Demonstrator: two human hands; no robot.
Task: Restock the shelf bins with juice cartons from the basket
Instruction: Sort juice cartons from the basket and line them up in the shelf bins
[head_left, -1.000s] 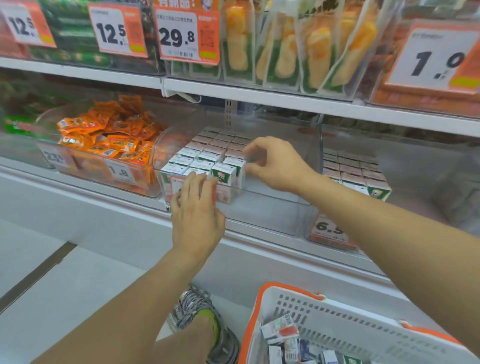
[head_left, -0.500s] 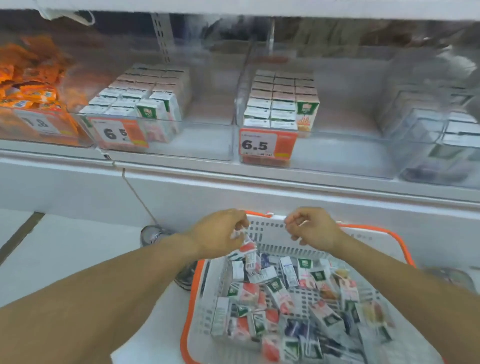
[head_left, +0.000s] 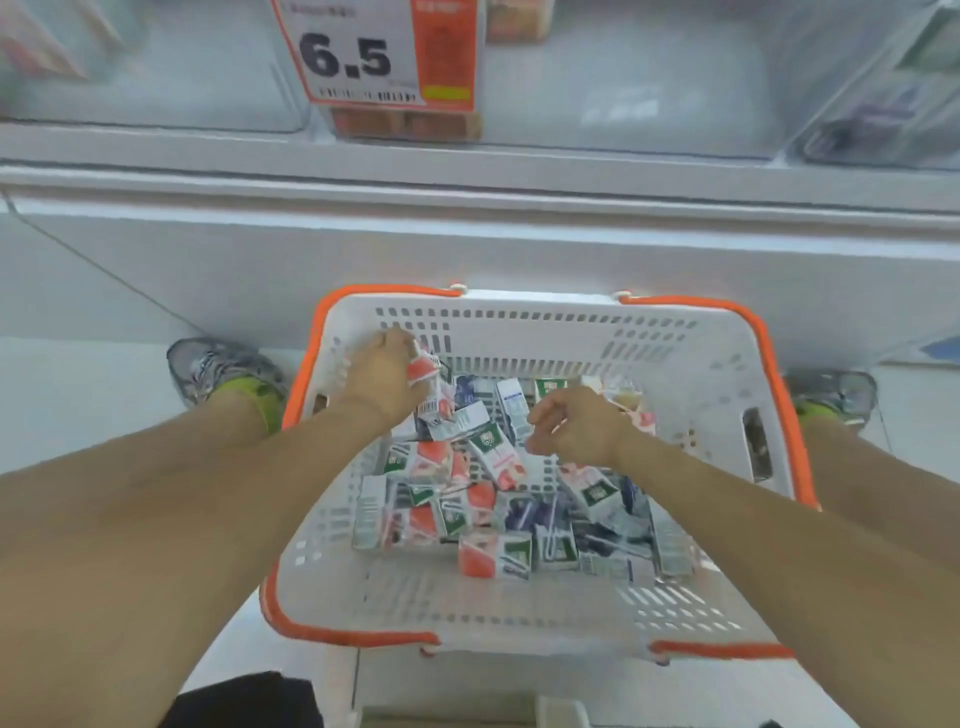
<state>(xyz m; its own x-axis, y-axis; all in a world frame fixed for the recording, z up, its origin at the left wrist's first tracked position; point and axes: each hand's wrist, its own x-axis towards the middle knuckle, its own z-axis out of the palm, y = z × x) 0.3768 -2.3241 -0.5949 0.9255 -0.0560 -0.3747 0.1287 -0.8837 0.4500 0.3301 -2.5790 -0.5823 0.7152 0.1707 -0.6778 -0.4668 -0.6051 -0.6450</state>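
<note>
Overhead, the shelf bins (head_left: 623, 78) run across the top of the view, one fronted by a 6.5 price tag (head_left: 384, 52). Below them the basket (head_left: 519, 322) sits on the floor between both feet, its juice cartons (head_left: 493, 499) heaped at all angles. The left hand (head_left: 382, 376) grips a red-ended carton (head_left: 423, 374) at the far left of the heap. The right hand (head_left: 576, 431), fingers loosely curled and apparently empty, hovers directly over the pile and is nearer the remaining cartons.

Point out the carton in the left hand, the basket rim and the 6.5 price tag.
Carton (head_left: 422, 370), head view: its red top.
Basket (head_left: 769, 353), head view: orange rim, right side.
Price tag (head_left: 345, 57), head view: the printed digits.
</note>
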